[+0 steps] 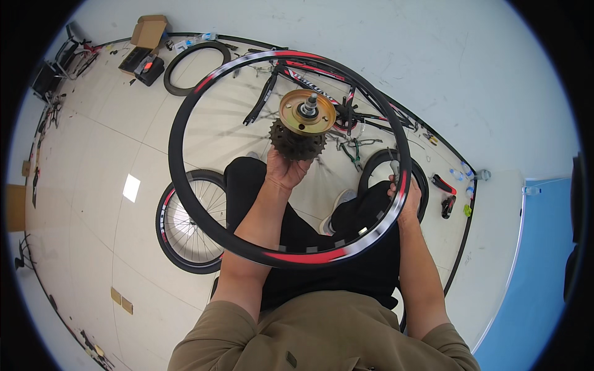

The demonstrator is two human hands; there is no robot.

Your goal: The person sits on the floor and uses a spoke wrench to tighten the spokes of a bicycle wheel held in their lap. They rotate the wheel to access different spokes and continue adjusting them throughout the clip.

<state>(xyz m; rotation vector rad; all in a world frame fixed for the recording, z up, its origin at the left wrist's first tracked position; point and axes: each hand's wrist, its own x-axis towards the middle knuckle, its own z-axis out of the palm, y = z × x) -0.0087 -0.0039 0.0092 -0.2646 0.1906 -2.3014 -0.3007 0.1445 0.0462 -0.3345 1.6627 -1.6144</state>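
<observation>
Holding the hub (303, 123) by its cogs in my clenched left hand (286, 168), axle pointing up at rim (185, 185) centre, while right hand (408, 198) fingers grip the rim's right edge.

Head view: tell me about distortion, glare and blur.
Head view: fisheye bending curves the floor tiles and wall edge, with black corners round the image; a bright glare patch lies on the floor; the spokes inside the rim smear faint, while the hub and left hand stay sharp.
</observation>
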